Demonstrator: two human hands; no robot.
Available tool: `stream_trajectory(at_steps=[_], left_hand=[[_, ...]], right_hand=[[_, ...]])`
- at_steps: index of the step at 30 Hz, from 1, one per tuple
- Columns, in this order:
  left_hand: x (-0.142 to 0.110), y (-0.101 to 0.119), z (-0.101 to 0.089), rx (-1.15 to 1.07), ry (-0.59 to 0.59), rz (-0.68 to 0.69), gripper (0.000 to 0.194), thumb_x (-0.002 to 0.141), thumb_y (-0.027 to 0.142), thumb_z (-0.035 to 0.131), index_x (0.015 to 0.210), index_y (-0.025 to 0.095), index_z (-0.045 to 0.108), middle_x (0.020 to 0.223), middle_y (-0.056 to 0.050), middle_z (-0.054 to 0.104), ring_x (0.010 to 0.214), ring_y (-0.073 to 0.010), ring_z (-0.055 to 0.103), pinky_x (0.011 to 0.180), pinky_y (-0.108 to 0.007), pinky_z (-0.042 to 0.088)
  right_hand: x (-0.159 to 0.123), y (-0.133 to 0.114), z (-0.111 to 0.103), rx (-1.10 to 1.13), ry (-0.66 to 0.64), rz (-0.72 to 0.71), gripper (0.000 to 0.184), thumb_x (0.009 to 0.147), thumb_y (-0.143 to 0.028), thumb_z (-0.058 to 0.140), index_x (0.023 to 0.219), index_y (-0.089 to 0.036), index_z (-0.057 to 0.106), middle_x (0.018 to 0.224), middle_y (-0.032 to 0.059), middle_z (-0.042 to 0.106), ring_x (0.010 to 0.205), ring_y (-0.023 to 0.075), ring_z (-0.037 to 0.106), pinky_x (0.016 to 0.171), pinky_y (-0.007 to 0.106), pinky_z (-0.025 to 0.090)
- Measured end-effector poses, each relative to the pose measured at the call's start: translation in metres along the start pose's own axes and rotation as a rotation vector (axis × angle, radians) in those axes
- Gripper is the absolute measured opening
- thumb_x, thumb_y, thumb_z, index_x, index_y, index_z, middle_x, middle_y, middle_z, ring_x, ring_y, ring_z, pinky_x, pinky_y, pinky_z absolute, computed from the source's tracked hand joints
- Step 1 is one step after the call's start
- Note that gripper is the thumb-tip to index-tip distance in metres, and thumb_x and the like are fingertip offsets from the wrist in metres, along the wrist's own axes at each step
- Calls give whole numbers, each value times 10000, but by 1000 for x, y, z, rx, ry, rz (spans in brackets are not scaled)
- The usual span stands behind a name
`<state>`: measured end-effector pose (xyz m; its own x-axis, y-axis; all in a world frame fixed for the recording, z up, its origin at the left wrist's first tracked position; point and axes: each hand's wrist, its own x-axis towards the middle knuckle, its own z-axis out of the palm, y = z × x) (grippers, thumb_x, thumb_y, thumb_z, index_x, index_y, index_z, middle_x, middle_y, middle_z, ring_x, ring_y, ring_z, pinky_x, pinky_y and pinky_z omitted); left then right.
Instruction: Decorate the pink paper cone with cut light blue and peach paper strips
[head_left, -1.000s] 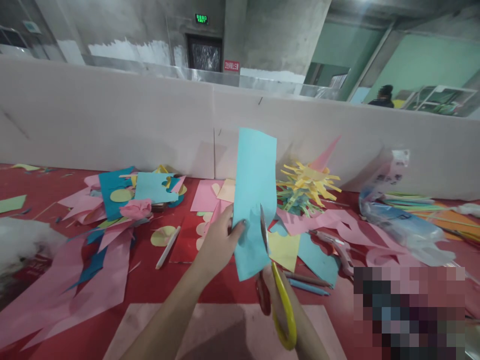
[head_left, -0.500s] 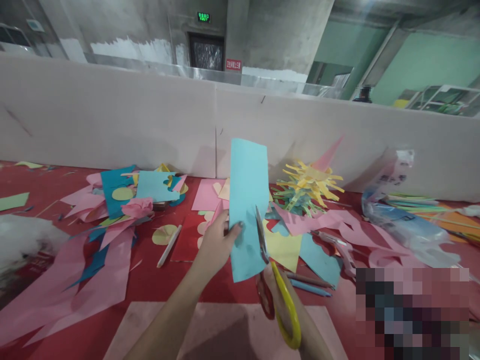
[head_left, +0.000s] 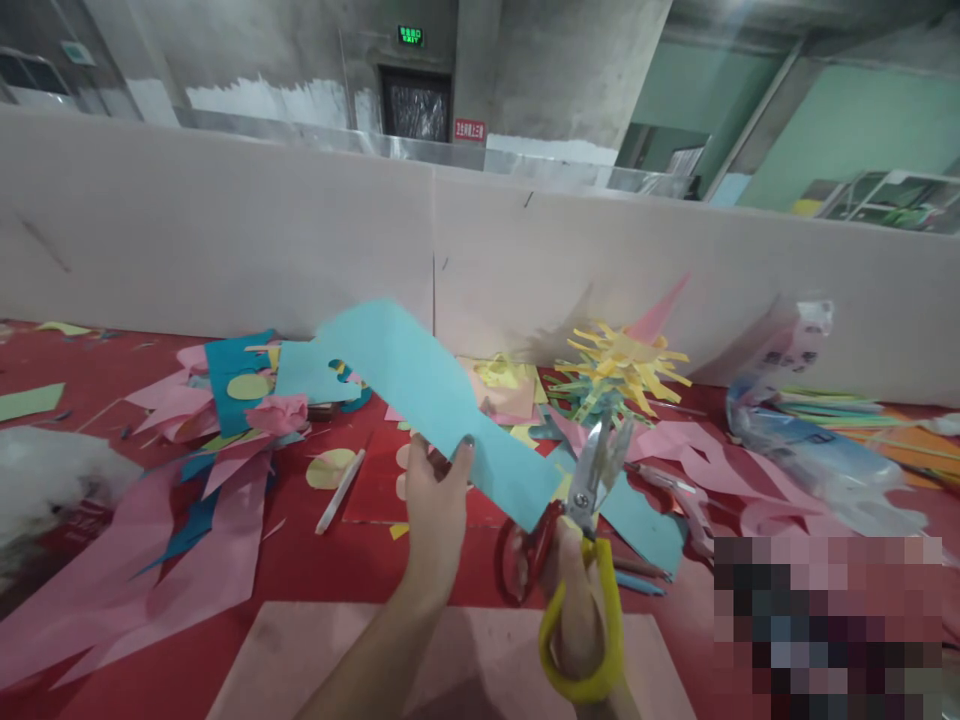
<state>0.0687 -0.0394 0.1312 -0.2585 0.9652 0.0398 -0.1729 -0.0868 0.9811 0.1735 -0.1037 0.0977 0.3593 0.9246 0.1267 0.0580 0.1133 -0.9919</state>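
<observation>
My left hand (head_left: 439,520) pinches a light blue sheet of paper (head_left: 435,390) by its lower edge, holding it up and tilted over the table. A narrower part of the sheet runs down to the right. In my right hand (head_left: 581,600) is a pair of scissors (head_left: 589,490) with one yellow and one red handle loop, its blades pointing up and slightly parted. The blades stand apart from the blue sheet, just right of its lower end. Beneath the paper lies a red card (head_left: 367,500) with pale round pieces on it.
Pink paper strips (head_left: 217,540) and cut scraps lie at the left. A yellow fringed paper piece (head_left: 630,365) stands at the back, near a plastic bag (head_left: 817,450). A white pen (head_left: 341,490) lies left of my hand. A pale partition (head_left: 300,230) closes off the far side.
My left hand has turned the blue sheet from upright to slanting leftward. The scissors have come away from its right edge and moved right. A small yellow scrap now shows below the red card.
</observation>
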Motion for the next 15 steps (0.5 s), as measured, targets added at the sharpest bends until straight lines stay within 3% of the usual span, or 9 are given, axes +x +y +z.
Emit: stream_trajectory(at_steps=[4,8,11,15], left_hand=[[-10,-7,1,-45,-50,-57,305,732,368,603,936,156,526,937,-69,647,862,-177,616,753,-295,492],[-9,-8,-5,-21,-255,-177,300,707,413,614,799,135,550,758,-67,671,642,-190,638,599,-317,528],[-7,-7,-11,2,-388,-171,270,713,406,609,773,145,572,757,-69,683,652,-208,650,582,-331,538],[-8,-7,-14,86,-354,-79,245,747,390,579,806,155,615,794,-72,699,765,-222,660,712,-354,532]], right_hand=[[11,-1,-8,-5,41,-13,281,673,-504,597,677,-223,619,619,35,571,696,214,570,624,319,455],[25,1,-18,6,69,-13,271,658,-466,624,592,-212,559,527,-2,514,590,173,534,591,295,451],[30,0,-20,-6,100,-35,289,624,-444,658,558,-197,523,491,-25,489,525,137,499,549,267,436],[30,5,-15,-17,57,-35,351,703,-492,572,515,-211,477,424,-37,446,435,116,451,479,262,412]])
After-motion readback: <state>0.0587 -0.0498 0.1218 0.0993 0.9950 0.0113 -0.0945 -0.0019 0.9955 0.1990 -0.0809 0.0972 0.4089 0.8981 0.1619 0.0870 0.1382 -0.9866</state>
